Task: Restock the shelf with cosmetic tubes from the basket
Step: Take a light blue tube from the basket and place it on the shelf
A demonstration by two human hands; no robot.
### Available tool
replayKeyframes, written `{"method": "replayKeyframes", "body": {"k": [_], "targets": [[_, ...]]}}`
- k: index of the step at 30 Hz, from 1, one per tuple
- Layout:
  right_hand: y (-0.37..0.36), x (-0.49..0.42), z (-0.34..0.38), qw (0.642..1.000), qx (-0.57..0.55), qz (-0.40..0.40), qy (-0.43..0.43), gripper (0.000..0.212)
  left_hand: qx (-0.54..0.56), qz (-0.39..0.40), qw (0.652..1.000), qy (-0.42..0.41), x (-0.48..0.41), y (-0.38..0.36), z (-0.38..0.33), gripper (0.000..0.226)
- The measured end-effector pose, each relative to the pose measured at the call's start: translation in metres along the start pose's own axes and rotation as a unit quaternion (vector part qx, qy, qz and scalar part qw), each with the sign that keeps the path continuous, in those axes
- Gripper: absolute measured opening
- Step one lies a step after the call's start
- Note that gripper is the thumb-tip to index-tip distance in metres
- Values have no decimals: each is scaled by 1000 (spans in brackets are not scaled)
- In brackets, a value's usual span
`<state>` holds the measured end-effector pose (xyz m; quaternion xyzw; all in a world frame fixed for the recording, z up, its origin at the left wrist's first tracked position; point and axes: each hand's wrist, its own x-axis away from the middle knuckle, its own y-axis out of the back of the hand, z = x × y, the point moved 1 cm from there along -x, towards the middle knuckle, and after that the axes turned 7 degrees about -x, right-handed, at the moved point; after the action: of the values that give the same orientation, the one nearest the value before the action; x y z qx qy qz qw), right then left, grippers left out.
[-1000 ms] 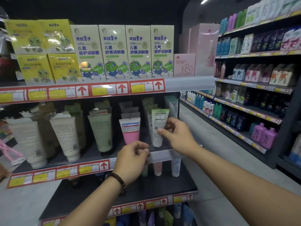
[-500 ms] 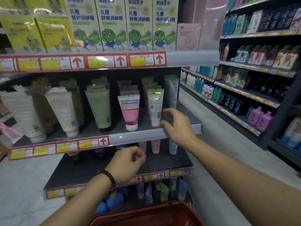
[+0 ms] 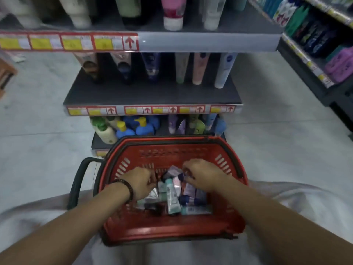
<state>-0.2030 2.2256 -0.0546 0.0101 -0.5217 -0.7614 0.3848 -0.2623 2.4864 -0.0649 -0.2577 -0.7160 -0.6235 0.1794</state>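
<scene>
left hand (image 3: 140, 183): down inside the basket, fingers bent onto the heap. It's too blurred to tell whether they close on a tube.
right hand (image 3: 202, 175): also in the basket, level with the left hand and a little further forward, fingers curled at the top of the pile. Whether it has a grip can't be told either.
bracelet (image 3: 125, 187): dark beads, round the left wrist.
cosmetic tubes (image 3: 172, 200): lying loose and criss-crossed on the basket floor, under and between both hands. A teal-and-white one sits right in the gap between them.
lilac tube (image 3: 174, 170): at the right hand's fingertips, on top of the heap.
basket (image 3: 168, 227): red plastic, walls all round both hands; a dark handle loops out beyond the left hand.
shelf (image 3: 152, 94): straight ahead of the hands, past the basket's far rim, tiers rising above them with tubes standing cap-down.
pump bottles (image 3: 122, 129): lowest tier, just beyond the far rim, ahead of the left hand.
side shelving (image 3: 315, 44): well off to the right of the right hand.
</scene>
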Motion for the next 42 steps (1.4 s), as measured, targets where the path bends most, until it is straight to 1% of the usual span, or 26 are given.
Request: {"method": "replayKeyframes", "body": {"k": [2, 4, 6, 8, 11, 14, 17, 19, 20, 23, 24, 25, 26, 28, 29, 30, 32, 34, 36, 37, 39, 41, 42], "targets": [[-28, -5, -12, 997, 9, 66, -47, 28, -22, 33, 999, 6, -6, -18, 4, 27], [-53, -11, -24, 989, 13, 119, -87, 35, -51, 60, 997, 12, -15, -34, 5, 36], [-75, -17, -34, 980, 17, 158, -117, 39, -71, 85, 994, 20, -24, -48, 7, 47], [-95, -23, -39, 974, 31, 179, -134, 41, -72, 117, 990, 37, -33, -63, 12, 53], [-121, -31, -45, 966, 42, 207, -146, 39, -72, 161, 983, 43, -45, -84, 18, 44], [-143, -32, -55, 960, 58, 231, -148, 43, -70, 186, 979, 46, -56, -98, 16, 36], [-163, -30, -71, 946, 84, 262, -172, 43, -35, 230, 972, 44, -75, -122, 4, 24], [-171, -28, -82, 936, 91, 280, -191, 43, -14, 254, 965, 56, -97, -147, -4, 32], [-173, -26, -84, 934, 88, 290, -191, 42, -6, 269, 961, 60, -106, -158, -8, 32], [-181, -20, -91, 922, 101, 321, -193, 25, 17, 307, 950, 46, -122, -169, -27, 31], [-186, -21, -95, 924, 101, 314, -196, 25, 35, 314, 948, 41, -127, -171, -34, 42], [-188, -23, -97, 930, 84, 292, -208, 28, 52, 313, 947, 46, -130, -175, -37, 52], [-191, -25, -98, 929, 68, 292, -218, 31, 78, 309, 946, 64, -134, -179, -40, 59], [-197, -30, -103, 914, 32, 333, -230, 34, 121, 287, 943, 114, -144, -190, -44, 63], [-194, -34, -101, 904, 37, 353, -238, 35, 128, 280, 943, 128, -145, -192, -46, 65], [-193, -35, -100, 903, 40, 355, -240, 36, 137, 268, 943, 144, -145, -196, -48, 68], [-199, -35, -102, 909, 70, 345, -225, 38, 144, 235, 947, 165, -145, -206, -51, 69], [-207, -34, -107, 907, 101, 343, -223, 44, 170, 214, 939, 208, -145, -213, -52, 66], [-214, -36, -113, 908, 115, 333, -228, 53, 188, 216, 932, 224, -143, -215, -53, 56], [-215, -38, -112, 906, 107, 338, -229, 54, 194, 221, 931, 215, -143, -215, -54, 51], [-212, -38, -110, 904, 64, 350, -237, 48, 208, 240, 926, 205, -142, -213, -55, 44], [-203, -40, -107, 913, 21, 333, -236, 42, 214, 253, 922, 203, -142, -210, -54, 39], [-197, -42, -106, 916, 2, 321, -240, 43, 213, 258, 919, 208, -142, -205, -53, 38]]}}
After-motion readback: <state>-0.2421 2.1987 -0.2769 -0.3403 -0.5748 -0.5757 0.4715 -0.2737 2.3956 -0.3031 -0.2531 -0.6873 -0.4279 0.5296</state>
